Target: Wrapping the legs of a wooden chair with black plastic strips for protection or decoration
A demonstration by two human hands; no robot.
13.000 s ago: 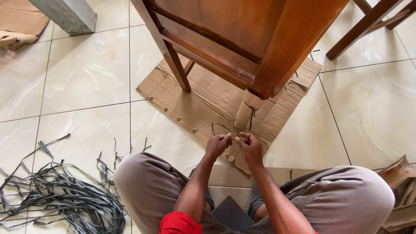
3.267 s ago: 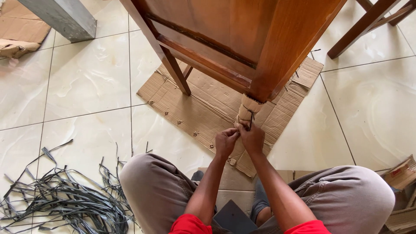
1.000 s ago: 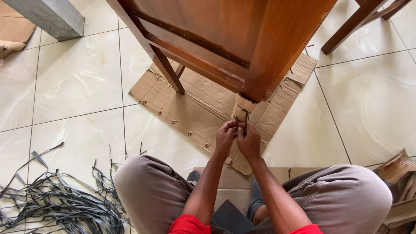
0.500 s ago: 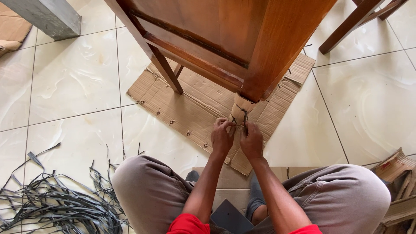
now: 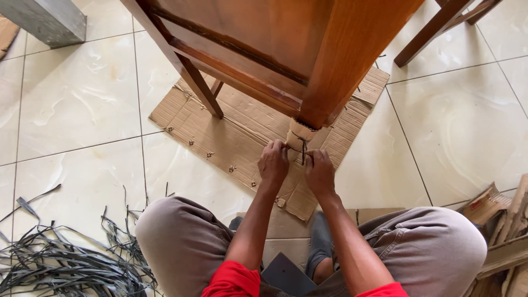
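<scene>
The left hand (image 5: 273, 163) and right hand (image 5: 320, 171) each pinch an end of the dark strap (image 5: 302, 150) around the cardboard-wrapped chair leg (image 5: 300, 136). The leg stands on a cardboard sheet (image 5: 242, 135) on the tiled floor.

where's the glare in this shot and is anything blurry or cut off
Head view: soft daylight sheen on the glossy floor tiles, strongest at right; hands and wrapped table leg sharp; the table is cropped by the top edge, and its lines lean from the wide lens.
</scene>
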